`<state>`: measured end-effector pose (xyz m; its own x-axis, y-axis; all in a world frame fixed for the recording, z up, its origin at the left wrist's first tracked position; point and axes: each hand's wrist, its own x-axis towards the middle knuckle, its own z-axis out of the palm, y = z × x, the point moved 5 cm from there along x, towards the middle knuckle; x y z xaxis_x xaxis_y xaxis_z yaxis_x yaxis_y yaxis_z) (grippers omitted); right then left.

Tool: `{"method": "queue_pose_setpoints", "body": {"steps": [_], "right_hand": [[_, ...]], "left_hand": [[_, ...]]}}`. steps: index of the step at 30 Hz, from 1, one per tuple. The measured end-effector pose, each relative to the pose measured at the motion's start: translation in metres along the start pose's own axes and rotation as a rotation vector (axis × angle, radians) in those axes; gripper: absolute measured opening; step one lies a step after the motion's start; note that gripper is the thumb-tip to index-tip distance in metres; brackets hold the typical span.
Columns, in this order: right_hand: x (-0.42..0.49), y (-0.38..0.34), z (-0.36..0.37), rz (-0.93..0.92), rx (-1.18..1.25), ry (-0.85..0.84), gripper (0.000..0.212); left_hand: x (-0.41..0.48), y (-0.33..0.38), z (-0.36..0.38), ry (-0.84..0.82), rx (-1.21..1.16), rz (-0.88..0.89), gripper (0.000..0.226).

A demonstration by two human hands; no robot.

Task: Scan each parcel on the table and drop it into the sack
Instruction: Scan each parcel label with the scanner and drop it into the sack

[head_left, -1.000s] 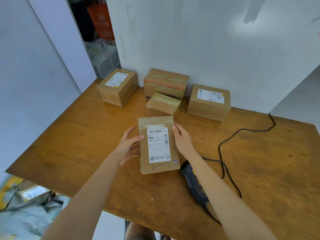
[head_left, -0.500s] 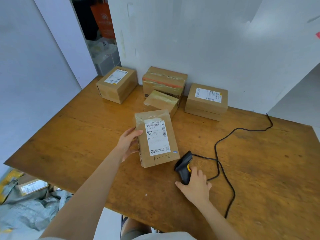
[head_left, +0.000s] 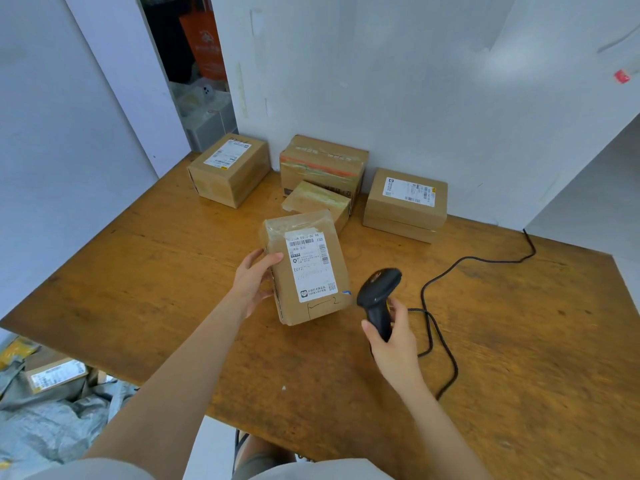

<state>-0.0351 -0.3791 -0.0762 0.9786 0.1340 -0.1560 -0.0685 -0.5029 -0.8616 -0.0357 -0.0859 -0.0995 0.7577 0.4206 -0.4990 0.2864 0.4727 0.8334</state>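
Observation:
A brown cardboard parcel (head_left: 306,268) with a white barcode label facing up is tilted at the middle of the wooden table (head_left: 519,341). My left hand (head_left: 252,277) grips its left side. To the right of the parcel, my right hand (head_left: 394,337) holds a black handheld scanner (head_left: 377,296) by the handle, lifted off the table, head towards the parcel. Several more parcels stand along the back wall: one at the left (head_left: 228,168), a taped one (head_left: 323,164), a small one (head_left: 317,202) and a flat one (head_left: 407,202). A grey sack (head_left: 48,420) lies on the floor at the lower left.
The scanner's black cable (head_left: 446,341) loops over the table to the right and runs to the back wall. A labelled box (head_left: 55,374) lies in the sack. White walls close the table at the back and left; a doorway opens at the back left.
My right hand left the parcel, took hold of the scanner on the table and lifted it. My left hand has tilted the parcel up and kept its grip.

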Motion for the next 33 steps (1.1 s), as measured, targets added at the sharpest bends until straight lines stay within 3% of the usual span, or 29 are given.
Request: {"method": "queue_pose_setpoints", "body": {"steps": [3, 5, 10, 16, 25, 28, 33], "right_hand": [[-0.004, -0.042, -0.011, -0.062, 0.336, -0.183, 0.037], [-0.012, -0.068, -0.013, -0.138, 0.468, -0.302, 0.036], [-0.031, -0.098, -0.004, -0.185, 0.507, -0.415, 0.036], [-0.034, -0.094, 0.005, -0.113, 0.561, -0.361, 0.035], [-0.033, -0.087, 0.009, -0.115, 0.558, -0.312, 0.037], [-0.027, -0.074, 0.006, -0.117, 0.468, -0.188, 0.033], [0.001, -0.027, -0.007, -0.056, 0.084, 0.108, 0.035]], "left_hand": [[-0.002, 0.000, 0.009, -0.027, 0.006, 0.005, 0.082], [-0.003, -0.002, 0.015, -0.047, 0.010, 0.011, 0.082], [-0.004, -0.006, 0.027, -0.100, 0.028, 0.018, 0.088], [-0.003, -0.010, 0.029, -0.113, 0.010, 0.007, 0.078], [-0.002, -0.013, 0.030, -0.111, 0.003, -0.006, 0.082], [-0.002, -0.014, 0.027, -0.112, -0.013, -0.007, 0.090], [-0.006, -0.010, 0.015, -0.032, -0.020, 0.000, 0.086]]}}
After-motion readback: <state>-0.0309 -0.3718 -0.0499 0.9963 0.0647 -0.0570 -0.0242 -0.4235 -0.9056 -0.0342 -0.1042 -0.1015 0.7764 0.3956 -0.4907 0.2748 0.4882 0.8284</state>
